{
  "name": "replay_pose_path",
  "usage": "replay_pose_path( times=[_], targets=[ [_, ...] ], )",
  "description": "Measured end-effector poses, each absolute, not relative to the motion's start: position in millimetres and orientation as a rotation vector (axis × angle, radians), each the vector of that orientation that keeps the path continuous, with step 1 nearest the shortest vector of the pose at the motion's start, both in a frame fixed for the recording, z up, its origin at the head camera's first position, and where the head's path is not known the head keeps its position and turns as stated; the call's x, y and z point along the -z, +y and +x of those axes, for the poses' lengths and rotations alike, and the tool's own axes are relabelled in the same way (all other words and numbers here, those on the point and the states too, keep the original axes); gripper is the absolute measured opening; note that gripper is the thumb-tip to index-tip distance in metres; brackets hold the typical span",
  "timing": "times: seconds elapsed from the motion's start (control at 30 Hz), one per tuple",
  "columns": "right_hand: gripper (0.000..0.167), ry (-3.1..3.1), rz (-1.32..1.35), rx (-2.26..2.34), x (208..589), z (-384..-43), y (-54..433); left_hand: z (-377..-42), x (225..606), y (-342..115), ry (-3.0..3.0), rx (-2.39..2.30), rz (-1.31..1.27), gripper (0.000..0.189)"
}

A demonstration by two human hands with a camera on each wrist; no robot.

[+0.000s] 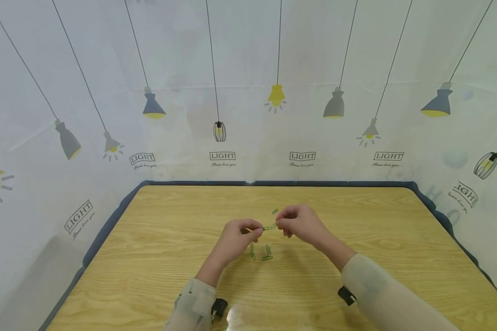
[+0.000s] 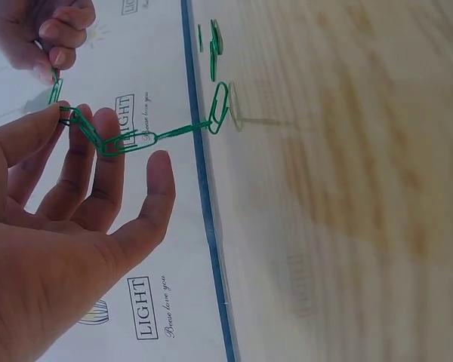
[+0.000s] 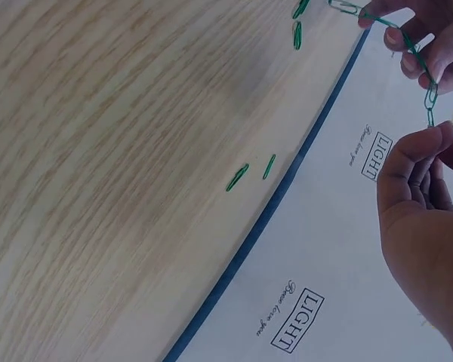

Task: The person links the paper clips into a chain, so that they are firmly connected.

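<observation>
The left hand (image 1: 236,239) pinches a green paper clip chain (image 2: 184,130) between thumb and fingertips, and the right hand (image 1: 301,225) pinches its other end; the two hands stand a little apart, with a short stretch of linked clips between them above the desk (image 1: 149,257), roughly midway between its left and right edges. Whether the end clip is fully hooked cannot be told. Linking seems the step in hand: best to steady the last loop with the left fingertips and turn the right clip's open wire through it, without tugging. The chain's tail hangs below the left hand and could snag on the near pair of loose paper clips (image 1: 268,249), which lies just to its right. Another loose clip (image 1: 275,211) lies toward the far edge, beside the right fingers. Beyond that edge stands a lamp-printed cloth (image 1: 248,138).
</observation>
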State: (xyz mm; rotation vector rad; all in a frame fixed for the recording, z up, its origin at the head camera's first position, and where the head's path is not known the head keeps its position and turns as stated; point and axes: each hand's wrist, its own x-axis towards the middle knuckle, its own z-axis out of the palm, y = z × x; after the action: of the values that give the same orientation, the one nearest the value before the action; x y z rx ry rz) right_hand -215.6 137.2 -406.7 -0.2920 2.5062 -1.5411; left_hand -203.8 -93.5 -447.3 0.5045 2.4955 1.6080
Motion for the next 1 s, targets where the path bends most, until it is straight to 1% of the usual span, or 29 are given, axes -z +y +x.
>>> replay_pose_path(
  times=[0.3,0.5,0.7,0.83,1.0],
  targets=[
    [0.016,2.517,-0.329,1.560,409.3,-214.0,138.5,-204.9,447.8,-92.5,2.437,-1.620,0.497,0.021],
    [0.012,2.502,-0.327,1.591,411.4,-212.6,134.3,-205.1,449.5,-92.4,2.398,-1.613,0.516,0.029],
    [0.010,2.476,-0.390,1.594,411.1,-211.3,129.1,-206.6,450.4,-92.8,2.406,-1.591,0.537,0.033],
    [0.010,2.465,-0.417,1.588,409.7,-210.1,125.5,-206.6,450.0,-92.3,2.400,-1.608,0.537,0.032],
    [0.010,2.457,-0.415,1.579,409.8,-209.2,124.0,-206.2,449.4,-92.0,2.401,-1.648,0.557,0.025]
  ],
)
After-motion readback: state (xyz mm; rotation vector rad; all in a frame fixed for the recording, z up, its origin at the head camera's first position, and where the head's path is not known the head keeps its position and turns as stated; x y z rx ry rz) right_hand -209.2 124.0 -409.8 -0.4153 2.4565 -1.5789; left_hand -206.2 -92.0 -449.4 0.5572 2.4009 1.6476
